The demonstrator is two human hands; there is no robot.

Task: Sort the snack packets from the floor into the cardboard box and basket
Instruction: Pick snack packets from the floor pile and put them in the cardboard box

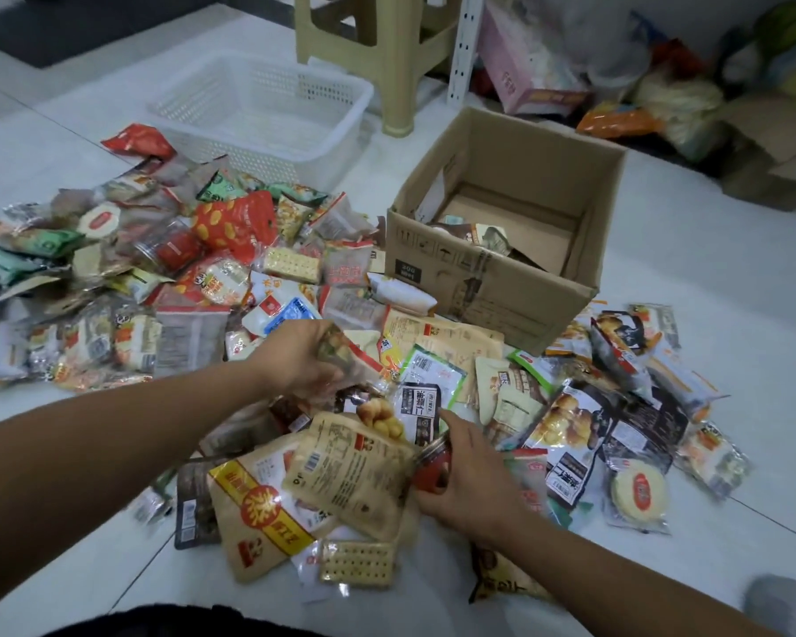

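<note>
Leftmost, heaped across the white tiled floor (731, 268): snack packets (157, 278) in red, green and brown wrappers, overlapping one another. Behind that heap, just beside its far edge, a white perforated basket (230, 144), upright, with only its own pale bottom on view. Further back, the legs of a beige plastic stool (400, 62). Nearer the camera, reaching in from the lower left, the left hand (299, 356), fingers curled round a clear packet (343, 356) of mixed pieces. Below it, a yellow-banded pouch (258, 508) and a tan pouch (355, 475) lying tilted on other packets, with a cracker pack (357, 565) at the near edge. Just right of the tan pouch, the right hand (460, 471), fingers wrapped round a small red and clear item (433, 466); cannot tell exactly what kind. Right of centre, an open cardboard box (492, 287), flaps folded inward, standing among the packets and touching several along its near wall; inside, a few packets (479, 234) bunched in the near left corner, brown bottom showing beside them. Farther right, dark wrappers printed with bread (584, 420) and a round yellow cake (639, 494) in clear film, both on the floor.
</note>
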